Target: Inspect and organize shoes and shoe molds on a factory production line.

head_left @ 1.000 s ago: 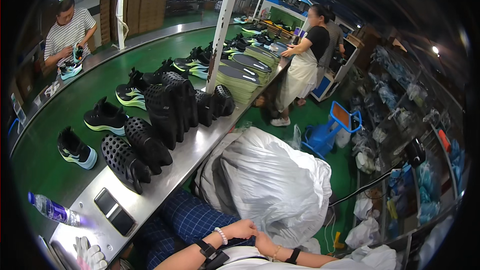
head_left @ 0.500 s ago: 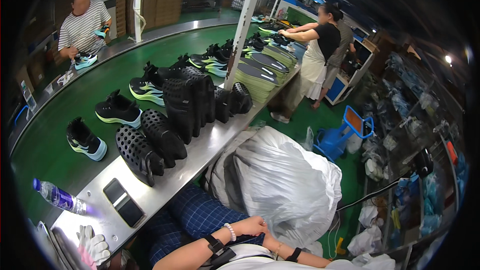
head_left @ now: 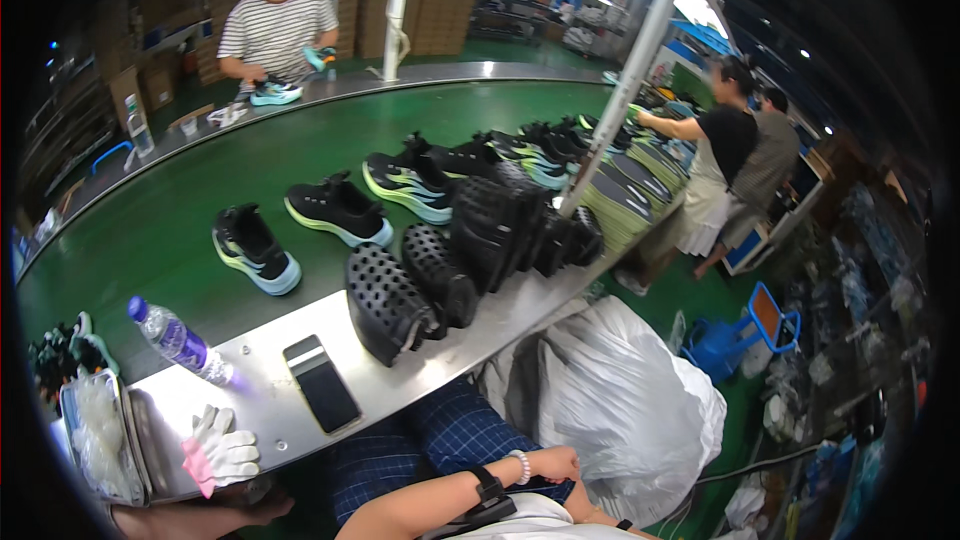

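My left hand (head_left: 553, 463) rests over my lap in blue checked cloth (head_left: 460, 430), its fingers curled in, with a beaded bracelet and a black strap behind it. Whether anything is inside those fingers is hidden. Just beyond it my right hand (head_left: 578, 502) is low by the thigh, mostly covered, and its fingers do not show. Beside both hands bulges a large white sack (head_left: 630, 400). On the metal ledge ahead stand black clog-like pieces full of round holes (head_left: 385, 300) and a dark phone (head_left: 322, 385).
Black sneakers with pale green and blue soles (head_left: 340, 208) line the green belt (head_left: 180, 250). A water bottle (head_left: 180, 340), white-and-pink gloves (head_left: 220, 448) and a tray (head_left: 105, 435) are left. Stacked green-edged insoles (head_left: 625, 190), a blue chair (head_left: 740, 330) and co-workers (head_left: 280, 25) stand farther off.
The view has swung left, so the ledge and belt sit farther right in it. My hands stay low together over my lap, the left now covering more of the right.
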Demonstrator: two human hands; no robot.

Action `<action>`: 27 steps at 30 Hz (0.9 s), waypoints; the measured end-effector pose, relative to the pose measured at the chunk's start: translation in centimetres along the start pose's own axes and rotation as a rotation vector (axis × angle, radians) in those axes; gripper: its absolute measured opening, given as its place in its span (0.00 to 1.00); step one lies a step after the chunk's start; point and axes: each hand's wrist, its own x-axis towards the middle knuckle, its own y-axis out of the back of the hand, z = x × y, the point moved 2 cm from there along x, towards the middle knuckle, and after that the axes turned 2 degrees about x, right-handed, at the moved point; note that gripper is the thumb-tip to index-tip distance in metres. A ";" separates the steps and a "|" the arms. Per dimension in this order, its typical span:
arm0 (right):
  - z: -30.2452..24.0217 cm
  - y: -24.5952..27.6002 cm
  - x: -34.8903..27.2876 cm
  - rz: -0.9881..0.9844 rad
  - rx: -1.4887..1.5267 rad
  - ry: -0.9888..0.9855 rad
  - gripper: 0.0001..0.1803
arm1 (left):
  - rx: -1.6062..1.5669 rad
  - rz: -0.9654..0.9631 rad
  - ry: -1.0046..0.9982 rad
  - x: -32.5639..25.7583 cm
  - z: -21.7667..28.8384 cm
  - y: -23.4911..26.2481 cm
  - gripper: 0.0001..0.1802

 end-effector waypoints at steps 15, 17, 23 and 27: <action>-9.1 -5.7 9.0 -0.242 -0.333 -0.170 0.08 | 0.323 0.237 -0.243 -9.8 4.1 7.6 0.13; -9.9 -6.4 9.6 -0.254 -0.358 -0.184 0.08 | 0.351 0.209 -0.230 -13.2 5.9 8.3 0.13; -11.2 -6.6 9.7 -0.232 -0.372 -0.246 0.08 | 0.255 0.163 -0.406 -25.5 14.0 11.5 0.14; -11.2 -6.0 8.8 -0.221 -0.366 -0.284 0.09 | 0.024 0.631 -0.320 -36.9 15.3 17.3 0.13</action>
